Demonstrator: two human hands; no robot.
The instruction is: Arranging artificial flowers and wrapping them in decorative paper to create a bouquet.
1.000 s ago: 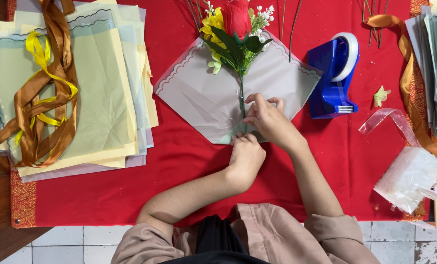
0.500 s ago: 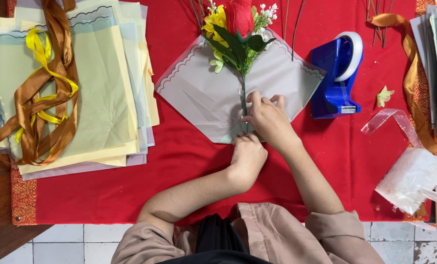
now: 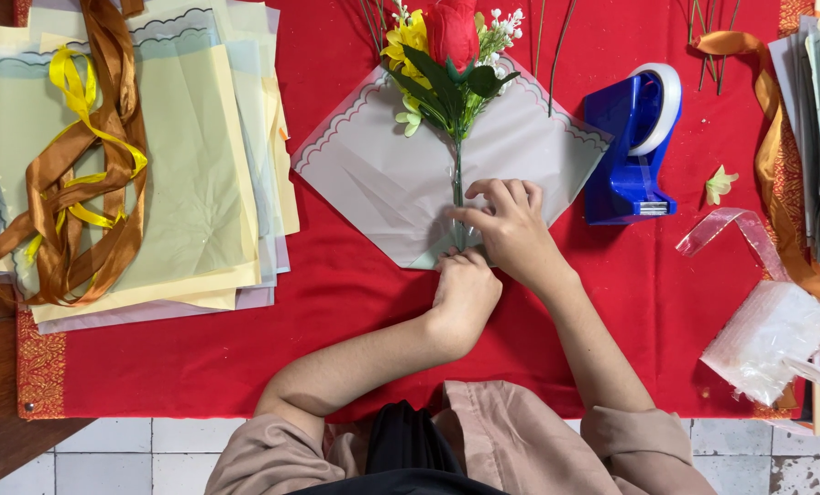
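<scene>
A red cloth (image 3: 245, 348) covers the tabletop. On it, under both hands, lies a grey wrapping sheet (image 3: 382, 174). The flower bunch (image 3: 446, 64) rests on the sheet, blooms beyond the fingers. The right hand (image 3: 511, 229) pinches its stems; the left hand (image 3: 465, 289), fingers curled, presses the sheet's near corner.

— What lies in the middle of the cloth (image 3: 336, 312)?

— A wrapping sheet (image 3: 382, 174) set cornerwise, with the flower bunch (image 3: 448, 64) on it, blooms at the far end and stems (image 3: 457, 183) running toward the person.

— And the hands?

— The right hand (image 3: 511, 229) rests on the stems at the sheet's near corner; the left hand (image 3: 465, 289) is just before it, touching that corner.

— To the sides?

— Left, a paper stack (image 3: 199, 183) with ribbons (image 3: 80, 183) on top. Right, just beside the sheet, a tape dispenser (image 3: 630, 156); farther right, a ribbon spool (image 3: 767, 339).
</scene>
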